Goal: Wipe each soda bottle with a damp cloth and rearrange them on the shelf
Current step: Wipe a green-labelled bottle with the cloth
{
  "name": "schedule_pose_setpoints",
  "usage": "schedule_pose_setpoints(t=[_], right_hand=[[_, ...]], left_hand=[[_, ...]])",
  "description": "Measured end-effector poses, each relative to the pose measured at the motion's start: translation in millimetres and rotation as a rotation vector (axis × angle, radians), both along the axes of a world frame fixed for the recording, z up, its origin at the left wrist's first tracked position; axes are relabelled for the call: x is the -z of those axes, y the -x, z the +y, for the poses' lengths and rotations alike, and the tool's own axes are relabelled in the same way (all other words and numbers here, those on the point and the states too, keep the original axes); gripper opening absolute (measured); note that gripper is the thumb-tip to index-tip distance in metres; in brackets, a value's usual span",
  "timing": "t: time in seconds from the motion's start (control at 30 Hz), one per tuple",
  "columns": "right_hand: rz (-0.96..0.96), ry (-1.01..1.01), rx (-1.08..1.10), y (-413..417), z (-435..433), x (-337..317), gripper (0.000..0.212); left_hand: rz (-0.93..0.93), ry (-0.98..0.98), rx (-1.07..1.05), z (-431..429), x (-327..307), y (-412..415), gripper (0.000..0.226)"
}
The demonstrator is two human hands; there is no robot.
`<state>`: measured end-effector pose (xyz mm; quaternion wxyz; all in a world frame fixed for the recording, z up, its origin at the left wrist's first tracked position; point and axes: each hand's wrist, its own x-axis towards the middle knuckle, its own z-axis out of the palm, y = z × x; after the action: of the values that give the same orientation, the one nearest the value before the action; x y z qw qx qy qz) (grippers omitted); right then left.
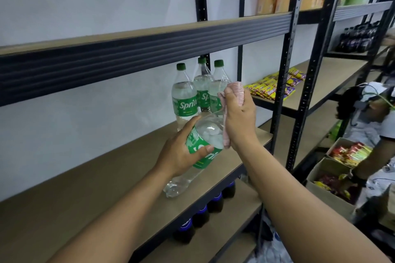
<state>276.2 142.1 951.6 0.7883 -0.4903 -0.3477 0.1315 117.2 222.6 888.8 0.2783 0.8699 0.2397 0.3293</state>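
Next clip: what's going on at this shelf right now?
A person is wiping a Sprite bottle. The left hand grips it around the green label, tilted over the shelf board. The right hand holds a pink cloth against the bottle's upper part; the cap is hidden. Three more Sprite bottles stand upright at the back of the same board. Dark bottles with blue caps sit on the board below, and a second person is by the snack boxes at the right.

Free shelf board [85,177] left of three Sprite bottles [184,100] — beam [149,49] overhead
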Motion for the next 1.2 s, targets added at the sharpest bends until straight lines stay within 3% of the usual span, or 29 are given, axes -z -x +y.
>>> schedule_pose_setpoints(t=[0.17,0.37,0.53,0.6,0.8,1.03,1.2], right_hand=[[-0.041,-0.003,-0.052,-8.3,-3.5,0.9,0.010],[0.037,0.087,0.067,-13.0,2.4,4.7,0.018],[-0.201,0.016,-0.076,-16.3,-6.1,0.9,0.003],[-0.207,0.020,-0.055,-14.5,-3.1,-0.2,0.003],[-0.170,0.237,0.201,-10.4,3.8,4.6,0.013],[-0.291,0.071,-0.035,-9.1,-7.6,-3.0,0.002],[-0.234,0.215,0.169,4.8,2.2,-8.7,0.007]], left_hand=[[-0.009,0.064,0.046,5.0,-3.4,-1.2,0.085],[0.055,-0.214,-0.224,-21.6,5.8,-15.5,0.092],[-0.045,0.054,0.018,2.1,-1.1,0.4,0.084],[-0.049,0.060,0.007,3.3,-2.3,1.4,0.081],[0.050,-0.237,-0.278,-19.9,10.4,-10.3,0.096],[-0.069,0.113,0.034,6.6,0.8,8.5,0.088],[-0.071,-0.054,-0.153,-13.9,5.5,5.2,0.086]])
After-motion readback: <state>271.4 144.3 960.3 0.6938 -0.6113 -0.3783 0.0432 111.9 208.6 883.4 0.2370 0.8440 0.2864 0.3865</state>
